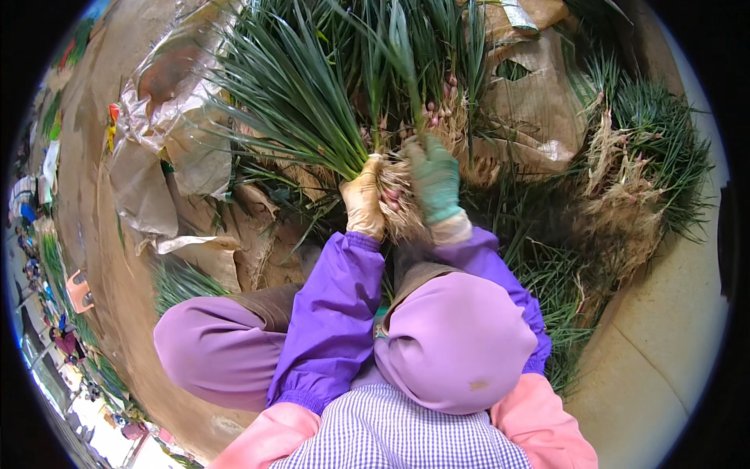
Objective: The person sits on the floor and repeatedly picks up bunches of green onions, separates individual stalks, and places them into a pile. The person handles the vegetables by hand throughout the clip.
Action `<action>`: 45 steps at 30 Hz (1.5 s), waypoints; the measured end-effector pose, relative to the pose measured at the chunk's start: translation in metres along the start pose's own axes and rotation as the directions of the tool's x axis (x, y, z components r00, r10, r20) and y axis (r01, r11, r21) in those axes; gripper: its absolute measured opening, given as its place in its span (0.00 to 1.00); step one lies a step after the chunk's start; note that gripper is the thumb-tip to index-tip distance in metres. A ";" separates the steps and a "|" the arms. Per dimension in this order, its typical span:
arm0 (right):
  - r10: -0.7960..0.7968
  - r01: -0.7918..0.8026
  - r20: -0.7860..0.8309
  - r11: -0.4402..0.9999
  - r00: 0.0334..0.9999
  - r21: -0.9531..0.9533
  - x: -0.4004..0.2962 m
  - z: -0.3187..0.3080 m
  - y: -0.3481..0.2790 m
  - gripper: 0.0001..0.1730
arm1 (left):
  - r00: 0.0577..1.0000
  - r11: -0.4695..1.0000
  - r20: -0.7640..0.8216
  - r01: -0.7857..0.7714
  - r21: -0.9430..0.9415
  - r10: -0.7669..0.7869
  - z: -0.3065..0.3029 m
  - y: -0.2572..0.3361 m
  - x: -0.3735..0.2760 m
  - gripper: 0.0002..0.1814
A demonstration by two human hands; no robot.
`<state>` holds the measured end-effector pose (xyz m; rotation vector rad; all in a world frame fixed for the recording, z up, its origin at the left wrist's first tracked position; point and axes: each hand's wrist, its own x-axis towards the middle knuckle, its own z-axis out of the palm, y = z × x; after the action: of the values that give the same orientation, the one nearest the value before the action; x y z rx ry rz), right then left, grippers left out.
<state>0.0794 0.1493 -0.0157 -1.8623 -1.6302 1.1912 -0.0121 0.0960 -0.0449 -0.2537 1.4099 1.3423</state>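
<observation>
My left hand [362, 196], in a cream glove, grips a bunch of young garlic plants [328, 117] just above the bulbs. Long green leaves fan out to the upper left. Pink bulbs and pale, stringy roots [404, 217] hang on the bunch's right side. Beside those roots is my right hand [436, 179], in a green-coated glove and blurred by motion. Its fingers are closed around the lower stalk of a single garlic plant [412, 88], whose blurred leaves point upward. More garlic plants [448, 105] lie just beyond both hands, bulbs and roots towards me.
Woven plastic sacks [527, 99] lie at the upper right, and a crumpled plastic sheet [193, 135] at the left. A root-and-leaf pile [633, 170] sits by the pale concrete ledge [638, 352]. Loose leaves [556, 311] cover ground near my right knee. A small orange stool [78, 291] stands far left.
</observation>
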 end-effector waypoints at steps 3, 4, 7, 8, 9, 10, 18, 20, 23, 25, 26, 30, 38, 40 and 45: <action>0.069 -0.094 0.065 0.776 0.996 0.624 -0.021 -0.040 0.016 0.10 | 0.992 0.999 0.119 0.043 -0.012 -0.041 -0.026 0.017 0.007 0.16; 0.177 -0.138 0.006 0.747 0.984 0.650 -0.032 -0.057 0.034 0.10 | 0.969 0.997 0.239 0.070 -0.028 -0.061 -0.032 0.019 0.010 0.18; 0.324 -0.304 0.044 0.824 0.945 0.477 -0.067 -0.102 0.147 0.12 | 0.832 0.853 0.550 0.336 -0.399 -0.071 -0.020 0.014 0.014 0.15; 0.270 -0.199 0.122 0.889 0.955 -0.412 -0.082 -0.123 0.197 0.17 | 0.787 0.813 0.616 0.374 -0.447 -0.023 -0.017 0.011 0.015 0.14; 0.421 -0.175 0.242 0.738 0.874 -0.652 -0.090 -0.116 0.195 0.20 | 0.691 0.744 0.722 0.479 -0.467 0.008 -0.020 0.011 0.015 0.11; 0.550 -0.024 0.353 0.563 0.757 -0.826 -0.094 -0.110 0.193 0.23 | 0.660 0.748 0.751 0.483 -0.455 0.031 -0.022 0.011 0.016 0.11; -0.249 0.236 0.338 0.968 0.908 0.081 0.005 -0.027 -0.014 0.20 | 0.889 0.934 0.431 0.275 -0.229 -0.156 -0.026 0.014 0.003 0.14; -0.376 0.391 0.311 0.920 0.873 0.017 0.026 -0.011 -0.012 0.16 | 0.776 0.893 0.621 0.352 -0.281 -0.110 -0.031 0.011 0.007 0.14; -0.462 0.496 0.205 0.696 0.863 -0.519 0.045 0.000 0.002 0.12 | 0.718 0.900 0.693 0.345 -0.265 -0.071 -0.036 0.016 0.006 0.18; -0.194 0.197 0.040 0.952 0.980 -0.233 0.061 -0.026 0.017 0.15 | 0.723 0.866 0.689 0.375 -0.331 -0.049 -0.038 0.008 0.004 0.19; -0.151 0.260 0.273 0.869 0.950 -0.422 0.070 -0.038 0.036 0.18 | 0.697 0.848 0.714 0.416 -0.329 -0.065 -0.036 0.006 0.007 0.19; -0.020 0.387 0.795 0.881 0.606 -0.273 0.032 -0.032 0.028 0.35 | 0.729 0.854 0.675 0.420 -0.307 -0.116 -0.042 0.001 0.013 0.17; -0.129 0.128 0.079 0.991 0.988 0.027 0.026 -0.006 0.025 0.20 | 0.966 0.998 0.248 0.059 0.033 -0.066 -0.024 0.017 -0.004 0.17; -0.227 0.269 0.235 0.949 0.945 -0.163 0.004 -0.012 0.027 0.17 | 0.928 0.994 0.370 0.012 0.109 -0.051 -0.027 0.022 -0.006 0.19; -0.096 0.216 0.526 0.961 0.845 -0.172 0.012 -0.027 0.012 0.19 | 0.894 0.981 0.441 -0.004 0.195 -0.084 -0.029 0.024 -0.012 0.17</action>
<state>0.1075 0.1636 -0.0136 -1.5642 -2.2412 1.5814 -0.0417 0.0741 -0.0299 0.1507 1.1212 1.1293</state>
